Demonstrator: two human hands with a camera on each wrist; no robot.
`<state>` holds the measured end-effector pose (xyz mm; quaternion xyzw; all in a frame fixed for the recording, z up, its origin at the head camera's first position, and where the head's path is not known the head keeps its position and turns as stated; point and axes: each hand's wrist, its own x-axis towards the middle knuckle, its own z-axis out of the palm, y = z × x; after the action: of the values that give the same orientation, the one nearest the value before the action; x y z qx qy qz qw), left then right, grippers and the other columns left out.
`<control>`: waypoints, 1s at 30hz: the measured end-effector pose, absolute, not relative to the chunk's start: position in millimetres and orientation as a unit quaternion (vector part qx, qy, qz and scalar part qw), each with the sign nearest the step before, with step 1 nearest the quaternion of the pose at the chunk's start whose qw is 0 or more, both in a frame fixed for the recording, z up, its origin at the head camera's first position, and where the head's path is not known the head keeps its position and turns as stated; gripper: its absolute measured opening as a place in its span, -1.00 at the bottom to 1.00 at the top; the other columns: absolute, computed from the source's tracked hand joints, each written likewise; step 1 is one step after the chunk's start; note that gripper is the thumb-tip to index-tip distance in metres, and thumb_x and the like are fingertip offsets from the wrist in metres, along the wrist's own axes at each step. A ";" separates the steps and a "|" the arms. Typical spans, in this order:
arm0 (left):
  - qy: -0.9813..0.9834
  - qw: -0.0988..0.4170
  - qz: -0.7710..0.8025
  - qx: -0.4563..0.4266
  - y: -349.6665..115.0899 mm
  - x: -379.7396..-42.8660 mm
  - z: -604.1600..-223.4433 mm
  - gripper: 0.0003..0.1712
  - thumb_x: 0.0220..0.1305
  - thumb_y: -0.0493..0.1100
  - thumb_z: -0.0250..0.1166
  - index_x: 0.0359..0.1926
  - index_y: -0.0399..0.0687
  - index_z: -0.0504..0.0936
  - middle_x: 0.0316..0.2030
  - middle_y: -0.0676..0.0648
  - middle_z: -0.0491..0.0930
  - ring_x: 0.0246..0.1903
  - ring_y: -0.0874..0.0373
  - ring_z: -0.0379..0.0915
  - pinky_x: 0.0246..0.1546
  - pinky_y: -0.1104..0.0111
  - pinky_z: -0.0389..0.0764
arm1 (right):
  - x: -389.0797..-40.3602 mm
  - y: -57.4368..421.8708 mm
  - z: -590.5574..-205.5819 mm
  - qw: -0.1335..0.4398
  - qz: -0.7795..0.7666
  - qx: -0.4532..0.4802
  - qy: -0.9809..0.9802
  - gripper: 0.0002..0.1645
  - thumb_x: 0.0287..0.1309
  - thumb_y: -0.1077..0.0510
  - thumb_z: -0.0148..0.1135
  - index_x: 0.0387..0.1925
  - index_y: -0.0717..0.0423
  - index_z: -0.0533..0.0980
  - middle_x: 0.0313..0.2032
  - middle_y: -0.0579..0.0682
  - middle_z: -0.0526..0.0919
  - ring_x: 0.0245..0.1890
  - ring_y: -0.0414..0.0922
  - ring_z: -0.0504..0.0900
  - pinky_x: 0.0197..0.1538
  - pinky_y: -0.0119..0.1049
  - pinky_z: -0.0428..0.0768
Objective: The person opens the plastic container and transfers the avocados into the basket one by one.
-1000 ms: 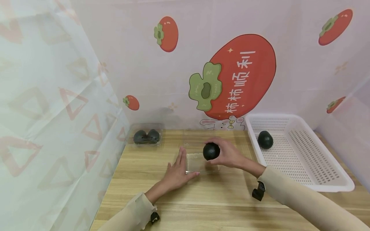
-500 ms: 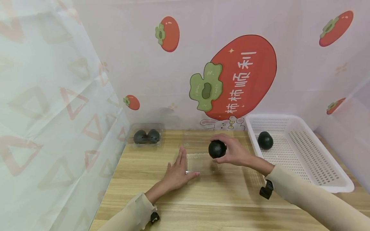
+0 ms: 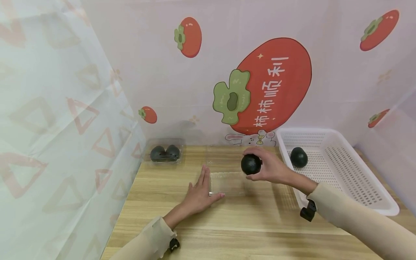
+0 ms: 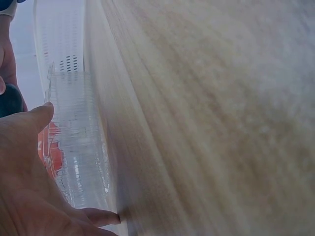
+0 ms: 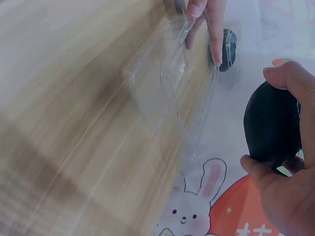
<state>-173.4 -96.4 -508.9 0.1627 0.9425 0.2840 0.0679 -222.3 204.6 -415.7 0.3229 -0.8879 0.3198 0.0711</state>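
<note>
My right hand (image 3: pixel 271 168) grips a dark green-black avocado (image 3: pixel 251 164), fingers and thumb round its sides. It is held up over the right end of a clear plastic clamshell box (image 3: pixel 225 183) whose lid lies folded back on the far side. In the right wrist view the avocado (image 5: pixel 269 125) is apart from the box. My left hand (image 3: pixel 197 196) rests at the box's left end, its fingers straight along that side and the thumb by the near edge. The left wrist view has the thumb touching the rim of the box (image 4: pixel 78 142).
At the back left stands another clear box (image 3: pixel 165 141) with two avocados (image 3: pixel 157 154) inside. A white perforated basket (image 3: pixel 344 173) sits on the right, holding one avocado (image 3: pixel 298 157). The wooden table (image 3: pixel 227 231) ends at a printed cloth backdrop (image 3: pixel 201 90).
My right hand has moved right and slightly up with the avocado, away from the middle of the clamshell box. The left hand stays in place.
</note>
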 end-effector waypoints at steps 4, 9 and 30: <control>0.943 0.065 0.284 0.163 -95.7 -173.7 -508.3 0.33 0.39 0.43 0.29 0.71 -0.23 -0.25 0.71 -0.22 -0.36 0.54 -0.36 0.14 0.38 -0.54 0.02 | -225.8 210.0 -413.8 0.093 0.314 0.336 -0.883 -0.17 -0.26 0.06 0.80 0.14 0.04 0.63 0.12 -0.01 0.71 0.15 0.02 0.65 0.18 0.14 0.64; 0.944 0.063 0.280 0.165 -95.6 -173.7 -507.7 0.32 0.40 0.42 0.28 0.71 -0.24 -0.24 0.71 -0.23 -0.36 0.54 -0.36 0.15 0.37 -0.55 0.04 | -228.3 215.1 -413.3 0.104 0.310 0.338 -0.883 -0.19 -0.29 0.07 0.80 0.11 0.03 0.63 0.11 -0.01 0.71 0.21 0.05 0.63 0.24 0.15 0.62; 0.942 0.063 0.283 0.168 -96.5 -173.5 -509.9 0.34 0.39 0.46 0.26 0.71 -0.21 -0.28 0.71 -0.23 -0.37 0.56 -0.33 0.10 0.37 -0.55 0.05 | -228.1 242.7 -410.6 0.080 0.316 0.284 -0.902 -0.09 -0.20 0.12 0.80 0.27 0.05 0.58 0.22 0.06 0.65 0.17 0.06 0.63 0.12 0.14 0.67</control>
<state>-173.5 -96.5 -509.9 0.1683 0.9422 0.2827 0.0635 -228.1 242.7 -410.6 0.2837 -0.9019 0.3159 0.0795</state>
